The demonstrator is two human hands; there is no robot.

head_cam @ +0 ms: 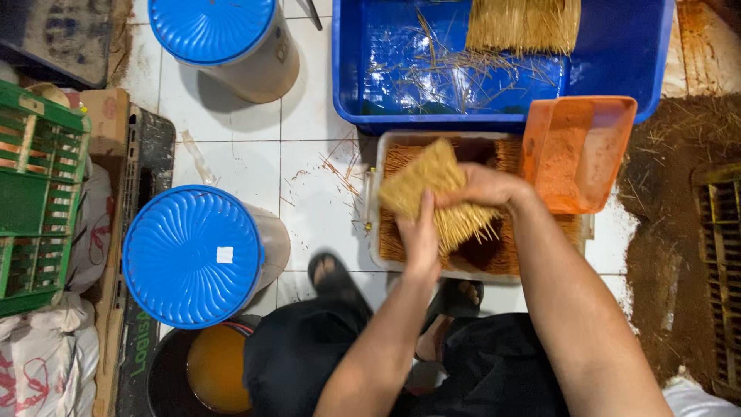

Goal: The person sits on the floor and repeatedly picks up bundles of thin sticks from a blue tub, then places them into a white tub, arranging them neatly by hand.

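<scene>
We see left hand (421,235) and right hand (482,188) both clamped on stick bundle (432,189) over powder tray (494,255); more uncoated sticks (523,23) wait in blue tub (633,54)

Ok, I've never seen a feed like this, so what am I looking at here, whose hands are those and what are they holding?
There is one picture, taken by a camera on a person's head looking straight down. No machine: the two bare arms coming up from the bottom are the wearer's own. The left hand and the right hand together grip a thick bundle of thin sticks, held over a whitish tray filled with more brown sticks. An orange tub leans at the tray's right end. Beyond it a blue crate holds another stick bundle and loose strands. On the tiled floor to the left stand two containers with blue lids, and a green crate at the far left.
</scene>
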